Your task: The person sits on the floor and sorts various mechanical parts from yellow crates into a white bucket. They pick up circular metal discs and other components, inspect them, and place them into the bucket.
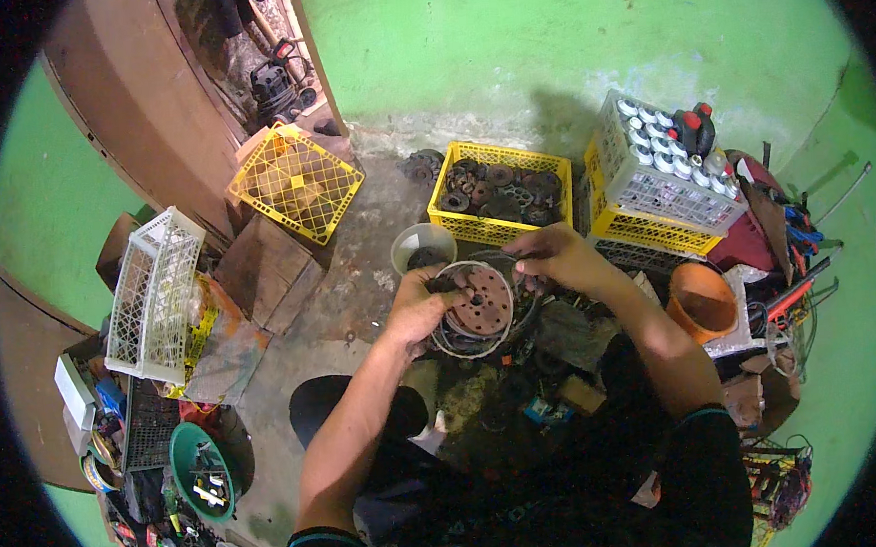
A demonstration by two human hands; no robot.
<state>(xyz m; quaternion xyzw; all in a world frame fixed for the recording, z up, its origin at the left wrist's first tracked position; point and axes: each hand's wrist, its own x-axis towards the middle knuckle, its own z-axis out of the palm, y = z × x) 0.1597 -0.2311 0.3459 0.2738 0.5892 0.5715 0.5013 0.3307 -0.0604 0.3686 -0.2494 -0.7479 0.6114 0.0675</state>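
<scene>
My left hand point(419, 307) grips the edge of a reddish-brown round disc point(481, 308) pierced with several holes, like a sander backing pad. Behind and below the disc is the pale rim of a round bucket point(473, 355), whose contents are mostly hidden. To the right, my right hand point(558, 259) pinches a thin dark cord or cable point(497, 255) that curves towards the bucket. The exact hold of its fingertips is hard to make out. Beyond my left hand stands a translucent bucket point(422, 237) with dark material at its bottom.
A yellow crate point(506, 233) of rusty round parts stands ahead. Right of it, a grey crate point(669, 201) of spray cans sits on yellow crates, near an orange bucket point(703, 306). At left are another yellow crate point(298, 181), a white crate point(153, 300) and a green basin point(186, 460).
</scene>
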